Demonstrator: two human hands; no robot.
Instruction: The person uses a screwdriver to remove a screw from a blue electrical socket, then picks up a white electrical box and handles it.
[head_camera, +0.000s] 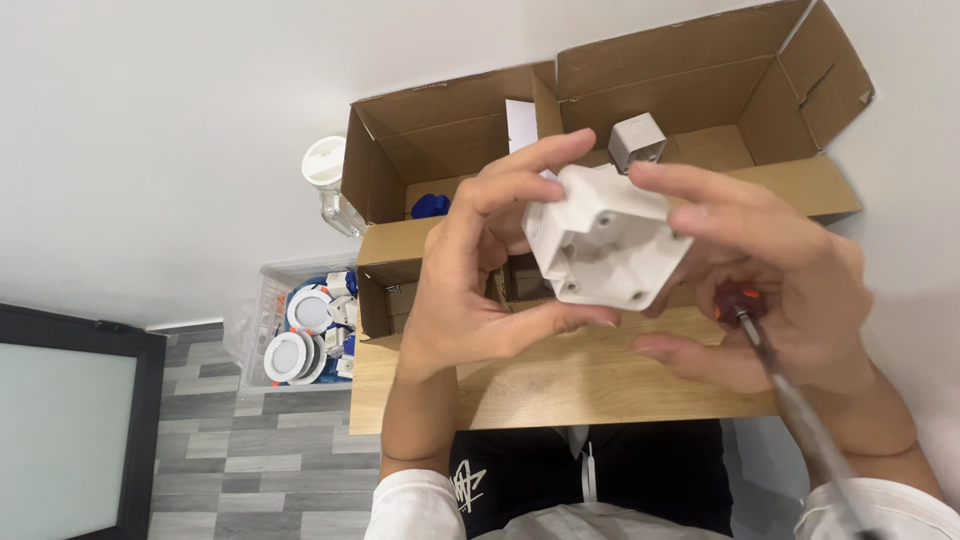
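Note:
Both hands hold a white square plastic box (603, 236) up above a wooden tabletop (560, 385), its open hollow side with corner screw holes turned toward me. My left hand (480, 280) grips its left edge between thumb and fingers. On the right edge rest the fingers of my right hand (770, 280), which also clamps a screwdriver (790, 400) with a red-and-black handle in the palm, its metal shaft running down toward me.
Two open cardboard boxes (700, 90) stand at the back of the table; one holds another white plastic box (637, 140), the other a blue part (431, 206). A clear bin (262, 330) of round white lamps sits on the floor at left, near a plastic jar (325, 175).

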